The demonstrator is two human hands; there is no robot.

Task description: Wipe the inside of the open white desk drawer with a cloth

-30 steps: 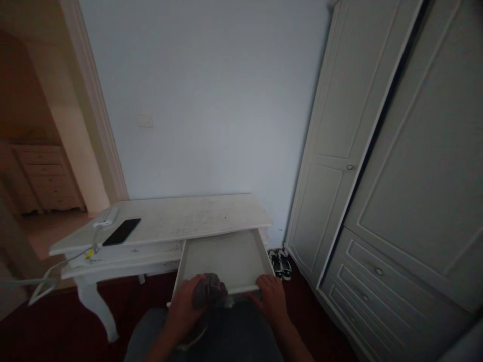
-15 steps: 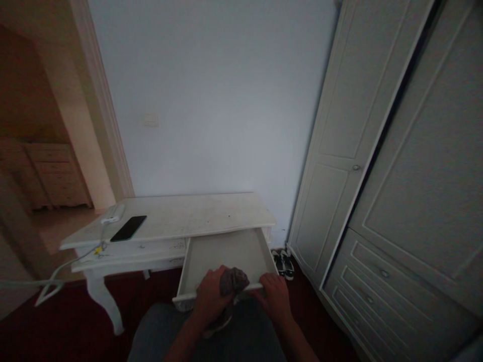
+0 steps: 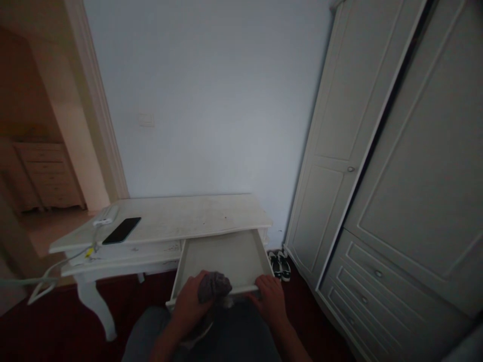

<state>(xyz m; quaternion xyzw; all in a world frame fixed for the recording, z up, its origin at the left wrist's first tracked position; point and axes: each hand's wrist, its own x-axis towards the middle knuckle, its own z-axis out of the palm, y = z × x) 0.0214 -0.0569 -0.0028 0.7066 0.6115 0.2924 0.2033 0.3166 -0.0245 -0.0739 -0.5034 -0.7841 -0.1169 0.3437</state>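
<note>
A crumpled grey cloth [image 3: 214, 286] is bunched in my left hand [image 3: 188, 302], whose fingers are wrapped round it. Hand and cloth are at the front rim of a pulled-out white drawer [image 3: 230, 255], left of its middle. Part of the cloth appears to hang below the hand, dim and hard to make out. My right hand [image 3: 271, 297] is closed over the drawer's front edge near the right corner, with the thumb on the near side. The drawer's inside shows as a bare pale bottom.
The drawer belongs to a white table [image 3: 188, 213] against the wall. On its left end lie a black phone [image 3: 122, 231] and a white power strip [image 3: 106, 215] with a cable. Dark shoes [image 3: 279, 265] stand on the red floor beside a white wardrobe [image 3: 320, 201].
My left hand has moved the cloth leftward along the drawer's front rim. My right hand keeps its hold on the edge. The view has shifted slightly.
</note>
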